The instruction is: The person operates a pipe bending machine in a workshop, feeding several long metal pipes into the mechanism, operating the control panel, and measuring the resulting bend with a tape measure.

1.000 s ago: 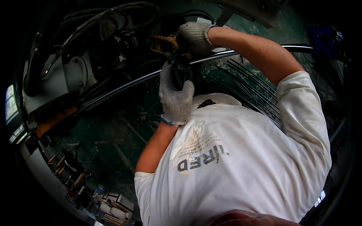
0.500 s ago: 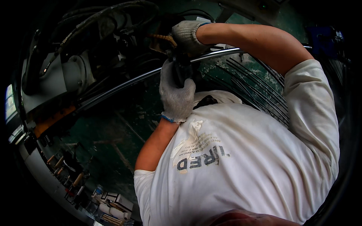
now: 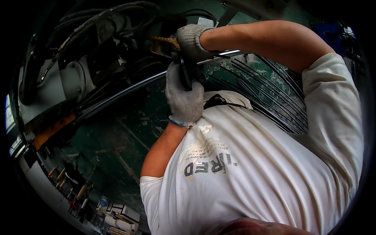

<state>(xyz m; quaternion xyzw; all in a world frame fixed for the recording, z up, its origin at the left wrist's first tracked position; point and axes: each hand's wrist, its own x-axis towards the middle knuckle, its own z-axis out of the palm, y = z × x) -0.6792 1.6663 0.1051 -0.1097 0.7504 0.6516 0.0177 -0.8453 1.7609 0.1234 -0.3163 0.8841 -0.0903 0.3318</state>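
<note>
A long, thin dark metal rod point(image 3: 117, 94) is gripped near its middle by the left hand point(image 3: 183, 94) in a grey knit glove, fingers closed round it. The gloved right hand point(image 3: 192, 39) is clamped on a ribbed brass-coloured fitting point(image 3: 164, 40) just above. A bundle of thin dark metal rods point(image 3: 270, 90) is fanned out beside, over the worn green floor point(image 3: 117, 141).

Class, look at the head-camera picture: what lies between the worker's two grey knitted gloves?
In the head view, a dark round tool part and a long metal rod lie between the left glove and right glove.
</note>
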